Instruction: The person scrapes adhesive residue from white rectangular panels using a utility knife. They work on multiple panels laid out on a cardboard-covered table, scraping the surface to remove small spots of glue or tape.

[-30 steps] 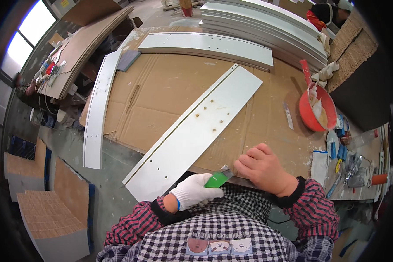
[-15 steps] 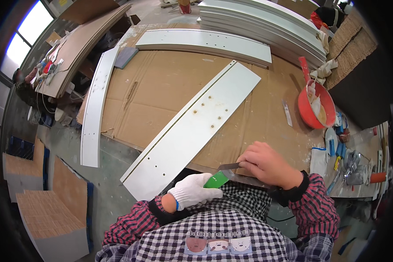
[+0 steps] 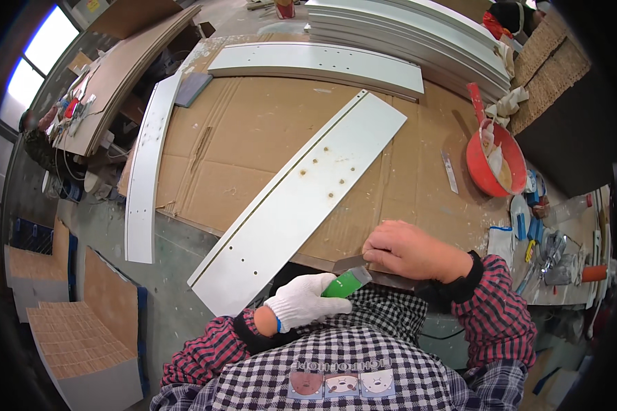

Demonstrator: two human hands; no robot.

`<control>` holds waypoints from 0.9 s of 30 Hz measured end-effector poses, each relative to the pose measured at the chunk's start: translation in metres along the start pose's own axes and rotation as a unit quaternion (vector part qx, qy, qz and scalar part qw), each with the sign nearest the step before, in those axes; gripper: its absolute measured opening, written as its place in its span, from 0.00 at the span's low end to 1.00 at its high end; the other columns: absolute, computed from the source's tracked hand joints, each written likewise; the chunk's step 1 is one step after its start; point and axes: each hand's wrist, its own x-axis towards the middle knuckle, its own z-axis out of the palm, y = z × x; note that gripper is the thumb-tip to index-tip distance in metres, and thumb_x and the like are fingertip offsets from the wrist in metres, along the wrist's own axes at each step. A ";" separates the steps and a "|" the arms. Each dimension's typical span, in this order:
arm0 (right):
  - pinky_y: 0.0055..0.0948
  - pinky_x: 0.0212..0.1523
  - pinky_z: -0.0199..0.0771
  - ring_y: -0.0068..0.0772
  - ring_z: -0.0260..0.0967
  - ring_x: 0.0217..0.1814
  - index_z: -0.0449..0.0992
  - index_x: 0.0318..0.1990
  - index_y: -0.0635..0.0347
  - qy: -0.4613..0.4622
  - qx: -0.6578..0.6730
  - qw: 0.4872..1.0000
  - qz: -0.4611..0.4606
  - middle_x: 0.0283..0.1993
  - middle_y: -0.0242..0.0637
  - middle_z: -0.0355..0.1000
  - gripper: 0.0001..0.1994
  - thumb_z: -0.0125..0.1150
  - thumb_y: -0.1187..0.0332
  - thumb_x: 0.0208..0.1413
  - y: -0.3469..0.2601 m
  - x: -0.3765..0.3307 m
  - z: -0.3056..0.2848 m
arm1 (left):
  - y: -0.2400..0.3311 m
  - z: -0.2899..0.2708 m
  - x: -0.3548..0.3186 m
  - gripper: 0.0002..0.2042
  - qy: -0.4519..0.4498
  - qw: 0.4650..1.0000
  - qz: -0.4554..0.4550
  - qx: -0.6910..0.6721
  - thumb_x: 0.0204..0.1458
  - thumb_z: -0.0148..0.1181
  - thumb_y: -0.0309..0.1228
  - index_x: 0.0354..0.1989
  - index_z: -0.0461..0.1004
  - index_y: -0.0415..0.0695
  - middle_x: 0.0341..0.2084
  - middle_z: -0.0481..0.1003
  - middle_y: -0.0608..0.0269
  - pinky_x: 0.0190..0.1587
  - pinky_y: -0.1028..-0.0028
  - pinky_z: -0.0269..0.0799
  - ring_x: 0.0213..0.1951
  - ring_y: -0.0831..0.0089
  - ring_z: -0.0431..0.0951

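My left hand, in a white knit glove, is closed around the green handle of a scraper low in front of my body. The scraper's short greyish end points up and to the right. My bare right hand pinches a thin grey metal blade just above it. Blade and scraper end lie close; whether they touch I cannot tell. Beyond my hands a white panel with a long dark groove, small holes and several brownish filled spots lies slantwise on the cardboard, its near end overhanging the edge.
More white panels lie at the left and far side, with a white panel stack behind. To the right are a red pan holding paste, a flat strip and assorted tools. Wood-faced pieces stand at lower left.
My right hand has shifted slightly left with the thin blade. The green scraper has tilted and moved a little to the right in my left hand. The panels keep their places.
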 end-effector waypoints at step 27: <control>0.39 0.43 0.67 0.46 0.68 0.41 0.75 0.33 0.61 0.024 -0.007 0.999 0.040 0.33 0.42 0.72 0.09 0.55 0.65 0.58 -0.003 -0.006 -0.012 | 0.007 -0.001 -0.002 0.13 0.049 0.998 -0.035 -0.014 0.50 0.67 0.35 0.39 0.73 0.42 0.19 0.71 0.71 0.22 0.80 0.66 0.18 0.83 0.68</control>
